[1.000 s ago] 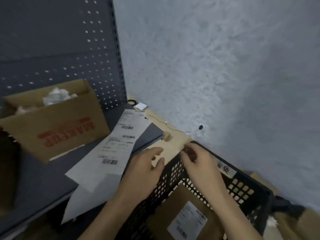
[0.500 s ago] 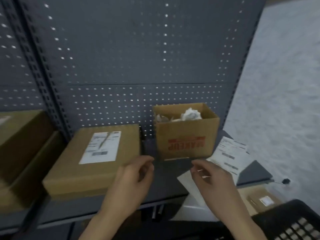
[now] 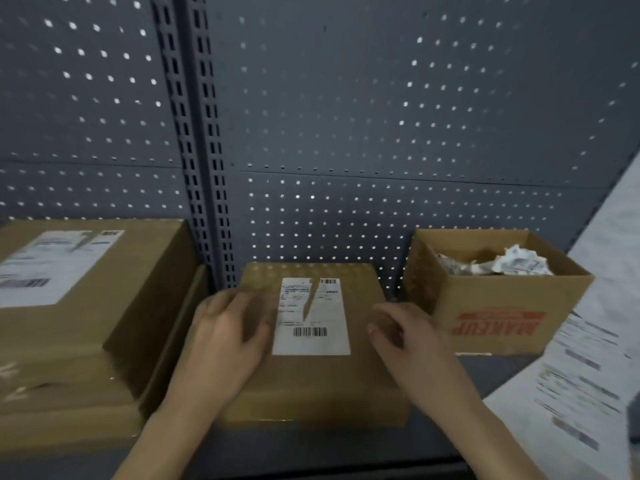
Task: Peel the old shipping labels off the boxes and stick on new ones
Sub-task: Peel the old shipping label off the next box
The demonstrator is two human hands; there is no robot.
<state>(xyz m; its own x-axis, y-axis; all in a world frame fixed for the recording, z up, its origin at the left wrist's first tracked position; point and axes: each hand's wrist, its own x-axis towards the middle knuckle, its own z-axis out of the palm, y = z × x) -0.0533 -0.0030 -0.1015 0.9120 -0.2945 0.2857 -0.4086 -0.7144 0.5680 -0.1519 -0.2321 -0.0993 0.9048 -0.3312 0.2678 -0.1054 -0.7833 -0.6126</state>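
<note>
— How far am I?
— Big box (image 3: 138, 289) and middle box (image 3: 311, 386) on the shelf (image 3: 485, 370): old labels (image 3: 310, 317) on both. Open box (image 3: 498, 306): scrunched paper (image 3: 519, 265).
— My grips?
— Your left grip (image 3: 228, 337) lies flat on the middle box; your right grip (image 3: 412, 344) is loose, empty.

In front of me stands a dark grey pegboard panel (image 3: 381, 116), split by a slotted upright post (image 3: 204, 168). On the grey shelf (image 3: 485, 372) to my right sits an open carton (image 3: 498, 317) with red print, upside down, with crumpled paper (image 3: 519, 265) inside. Far right, a pale wall (image 3: 616, 220).
</note>
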